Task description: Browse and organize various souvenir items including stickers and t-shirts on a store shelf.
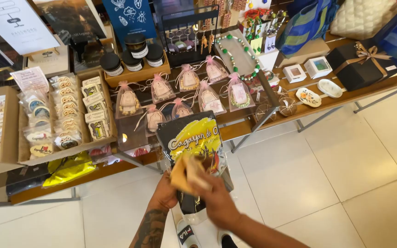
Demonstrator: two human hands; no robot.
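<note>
Over the white floor, upright black-and-yellow packet [194, 151] gripped from behind by left hand [165, 193], long axis vertical, right hand [217, 200] nearer, pressing yellow cloth [187, 173] to its front

This is a gift shop, goods laid out for sale. At ten o'clock a cardboard tray [98, 138] holds packaged souvenirs in rows. At twelve, pink organza pouches [189, 79] sit beside dark jars [135, 45] and an earring rack [190, 34]. At two o'clock, a ribboned black box [357, 64] and bags [309, 20] line a wooden shelf [345, 97] above pale floor tiles [345, 174].
</note>
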